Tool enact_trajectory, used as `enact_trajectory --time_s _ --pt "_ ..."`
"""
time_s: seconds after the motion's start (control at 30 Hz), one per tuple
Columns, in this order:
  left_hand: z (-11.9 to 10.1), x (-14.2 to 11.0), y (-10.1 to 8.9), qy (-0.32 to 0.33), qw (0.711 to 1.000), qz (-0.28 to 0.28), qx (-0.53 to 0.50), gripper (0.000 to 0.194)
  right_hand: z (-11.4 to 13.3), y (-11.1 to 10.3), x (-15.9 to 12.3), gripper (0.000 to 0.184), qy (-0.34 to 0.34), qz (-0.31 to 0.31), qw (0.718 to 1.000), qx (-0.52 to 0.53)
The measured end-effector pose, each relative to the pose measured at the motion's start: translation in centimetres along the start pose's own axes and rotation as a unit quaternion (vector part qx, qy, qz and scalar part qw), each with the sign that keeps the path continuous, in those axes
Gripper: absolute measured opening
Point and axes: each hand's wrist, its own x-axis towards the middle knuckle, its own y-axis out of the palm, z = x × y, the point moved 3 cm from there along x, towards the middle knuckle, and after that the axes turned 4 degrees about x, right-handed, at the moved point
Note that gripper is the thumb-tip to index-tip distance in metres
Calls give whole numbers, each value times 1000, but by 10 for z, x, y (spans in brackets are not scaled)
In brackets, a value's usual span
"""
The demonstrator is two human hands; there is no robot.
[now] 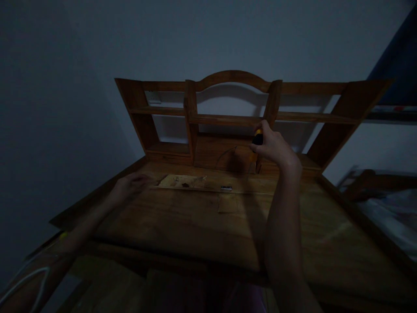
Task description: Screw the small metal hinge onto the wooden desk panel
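Note:
My right hand [273, 145] is closed around a tool with a black and yellow handle [257, 137], held upright against the lower part of a wooden shelf unit [228, 117] at the back of a wooden desk [195, 221]. My left hand [132, 183] lies flat on the desk top at the left, fingers stretched toward a long pale wooden strip [182, 181]. A small metal piece [226, 188] sits on the desk just below the tool.
The shelf unit has an arched top and several open compartments and stands against a grey wall. A bed with pale bedding [391, 213] lies to the right of the desk. The room is dim.

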Motion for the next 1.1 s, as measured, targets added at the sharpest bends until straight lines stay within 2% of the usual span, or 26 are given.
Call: enact_trajectory --time_s 0.1,0.27,0.33,0.4,0.47,0.57,0.73,0.93,1.1 --pt "-39 21 33 29 998 21 -49 48 1 3 1 42 -1 5 1000 -3" --pt "-140 57 119 151 979 30 -135 32 3 13 3 31 11 49 999 7" --pt "-174 65 152 191 967 64 -156 25 4 17 5 31 18 65 998 9" --pt "-196 68 179 211 958 107 -164 22 6 20 5 31 11 74 997 13" --pt "-205 68 194 214 951 131 -180 22 8 22 6 29 3 77 997 18" --pt "-204 66 200 203 948 129 -206 27 12 24 6 26 -3 74 997 19" --pt "-200 63 194 195 939 148 -242 29 22 29 7 27 -42 60 997 13" --pt "-210 60 187 237 921 164 -260 25 28 40 10 29 -62 82 994 25" --pt "-206 59 193 254 925 152 -238 20 26 46 10 33 -57 101 993 -5"
